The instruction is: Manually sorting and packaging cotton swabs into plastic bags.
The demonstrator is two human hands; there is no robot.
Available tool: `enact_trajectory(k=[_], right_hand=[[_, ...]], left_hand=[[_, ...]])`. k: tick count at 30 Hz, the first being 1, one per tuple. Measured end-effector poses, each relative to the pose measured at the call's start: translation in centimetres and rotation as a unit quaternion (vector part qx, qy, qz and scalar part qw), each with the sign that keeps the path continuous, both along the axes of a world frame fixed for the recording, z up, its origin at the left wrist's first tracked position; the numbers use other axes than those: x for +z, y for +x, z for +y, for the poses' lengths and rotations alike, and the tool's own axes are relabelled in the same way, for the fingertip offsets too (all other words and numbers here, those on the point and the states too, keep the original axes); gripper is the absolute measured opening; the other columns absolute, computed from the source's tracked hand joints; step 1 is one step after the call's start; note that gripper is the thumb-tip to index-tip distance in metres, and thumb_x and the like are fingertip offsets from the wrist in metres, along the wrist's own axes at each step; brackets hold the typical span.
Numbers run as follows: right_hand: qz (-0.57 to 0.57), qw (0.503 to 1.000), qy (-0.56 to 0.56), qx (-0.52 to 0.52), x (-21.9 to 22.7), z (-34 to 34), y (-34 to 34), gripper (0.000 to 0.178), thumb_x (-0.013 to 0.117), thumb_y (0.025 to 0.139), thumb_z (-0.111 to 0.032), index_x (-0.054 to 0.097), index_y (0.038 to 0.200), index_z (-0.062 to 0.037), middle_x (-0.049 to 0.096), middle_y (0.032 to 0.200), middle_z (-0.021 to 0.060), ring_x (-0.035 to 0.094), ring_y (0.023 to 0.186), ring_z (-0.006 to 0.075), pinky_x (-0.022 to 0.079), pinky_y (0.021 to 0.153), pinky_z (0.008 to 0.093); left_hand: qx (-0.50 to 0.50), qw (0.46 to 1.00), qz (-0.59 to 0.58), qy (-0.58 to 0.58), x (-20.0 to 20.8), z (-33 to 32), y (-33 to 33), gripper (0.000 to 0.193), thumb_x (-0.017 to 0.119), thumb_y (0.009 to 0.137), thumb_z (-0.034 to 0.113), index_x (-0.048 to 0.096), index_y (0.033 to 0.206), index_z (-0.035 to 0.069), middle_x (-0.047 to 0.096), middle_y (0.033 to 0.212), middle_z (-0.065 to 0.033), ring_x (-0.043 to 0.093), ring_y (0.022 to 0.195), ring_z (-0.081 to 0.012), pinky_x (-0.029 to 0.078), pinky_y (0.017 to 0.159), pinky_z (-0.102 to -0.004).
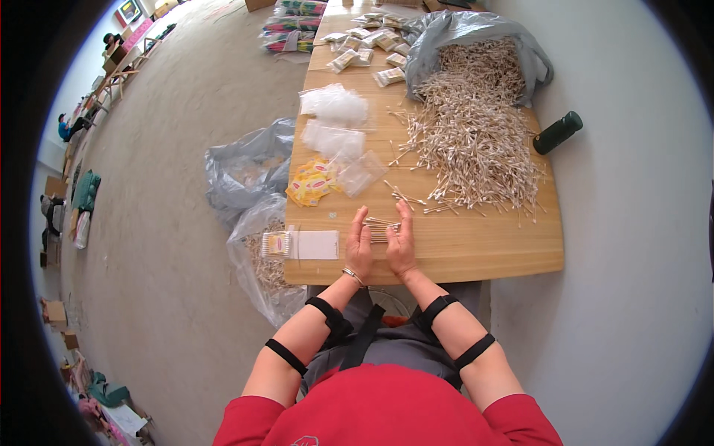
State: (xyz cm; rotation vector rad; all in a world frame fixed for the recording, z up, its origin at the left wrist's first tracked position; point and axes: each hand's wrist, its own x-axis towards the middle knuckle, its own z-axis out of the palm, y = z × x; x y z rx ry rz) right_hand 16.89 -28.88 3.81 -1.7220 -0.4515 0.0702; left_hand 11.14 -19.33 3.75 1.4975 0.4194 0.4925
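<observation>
Between my two palms lies a small bundle of cotton swabs point(381, 230), lying crosswise near the table's front edge. My left hand point(359, 249) presses on one end of the bundle and my right hand point(402, 245) on the other, fingers stretched forward. A few loose cotton swabs point(402, 195) lie just beyond my right fingertips. Left of my left hand are a white card point(318, 245) and, beside it, a clear pack filled with cotton swabs point(276, 244).
A large heap of cotton swabs point(476, 141) spills from a grey plastic bag point(541, 70). Clear bags point(335, 104), yellow labels point(311, 183) and filled packets point(344, 59) lie on the wooden table point(476, 256). A dark green bottle point(558, 132) is by the wall; plastic bags point(249, 167) hang at the left edge.
</observation>
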Motion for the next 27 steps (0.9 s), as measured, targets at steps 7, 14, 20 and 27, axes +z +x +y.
enact_trajectory(k=[7, 14, 20, 27], right_hand=[[-0.126, 0.982, -0.141, -0.010, 0.7, -0.2, 0.3, 0.050, 0.047, 0.078, -0.001, 0.043, 0.127, 0.0008, 0.044, 0.130, 0.0179, 0.035, 0.126, 0.0348, 0.024, 0.109, 0.0425], [-0.115, 0.975, -0.170, 0.089, 0.0, -0.5, 0.7, 0.048, 0.046, 0.079, -0.001, 0.046, 0.127, -0.0011, 0.053, 0.120, 0.0166, 0.043, 0.119, 0.0319, 0.030, 0.104, 0.0388], [-0.024, 1.000, -0.016, 0.001, 0.3, -0.4, 1.0, 0.043, 0.042, 0.083, -0.002, 0.045, 0.126, 0.0027, 0.048, 0.129, 0.0208, 0.039, 0.127, 0.0337, 0.028, 0.108, 0.0394], [-0.033, 0.998, -0.029, 0.033, 0.4, 0.6, -0.6, 0.040, 0.044, 0.084, -0.003, 0.048, 0.124, 0.0014, 0.047, 0.130, 0.0191, 0.039, 0.128, 0.0347, 0.029, 0.107, 0.0399]], left_hand=[[0.057, 0.997, -0.045, -0.033, 0.1, 1.9, 0.6, 0.041, 0.034, 0.101, 0.020, 0.040, 0.135, -0.002, 0.043, 0.138, -0.0128, 0.038, 0.128, -0.0185, 0.026, 0.108, -0.0292], [0.023, 0.994, -0.070, -0.082, -1.3, 1.7, 0.6, 0.042, 0.034, 0.101, 0.021, 0.038, 0.136, -0.003, 0.040, 0.140, -0.0140, 0.034, 0.132, -0.0204, 0.024, 0.110, -0.0313], [0.030, 0.998, -0.046, -0.038, -0.6, 1.2, 0.2, 0.045, 0.033, 0.101, 0.026, 0.041, 0.134, -0.002, 0.046, 0.135, -0.0152, 0.041, 0.126, -0.0220, 0.028, 0.106, -0.0310], [0.001, 0.999, -0.010, 0.042, 0.3, 0.8, 0.4, 0.045, 0.034, 0.101, 0.028, 0.043, 0.133, -0.003, 0.047, 0.134, -0.0136, 0.040, 0.127, -0.0197, 0.029, 0.105, -0.0287]])
